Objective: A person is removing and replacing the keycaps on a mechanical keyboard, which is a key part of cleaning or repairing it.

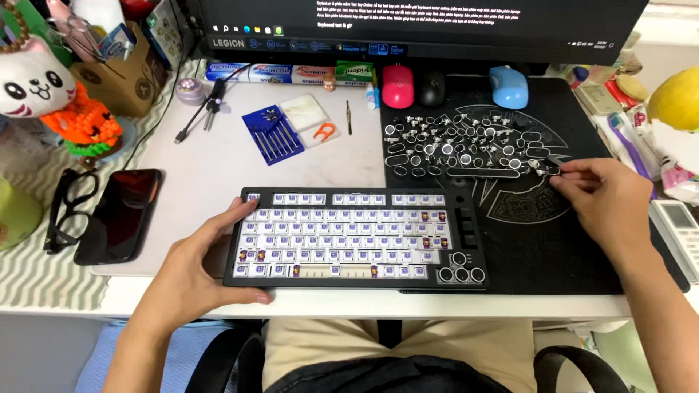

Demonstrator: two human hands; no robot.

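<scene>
Black mechanical keyboard [357, 240] with most keycaps removed, showing rows of white and purple switches, lies flat near the front edge of the white tabletop [211, 160], its right part resting on a black desk mat [553, 240]. Four black keycaps sit at its lower right corner. The left hand [200, 266] grips the keyboard's left end, fingers spread open along the side and thumb curled under the front edge. The right hand [604, 196] rests on the mat, well apart from the keyboard, with thumb and forefinger pinched on a small black keycap [555, 170] at the right edge of a pile of loose black keycaps [466, 142]. Behind the pile stand a pink computer mouse [397, 86], a black mouse [432, 87] and a blue mouse [509, 86]. A blue case of small screwdrivers [272, 135] lies behind the keyboard. On the left are a black smartphone [119, 215] and black-framed glasses [69, 211].
</scene>
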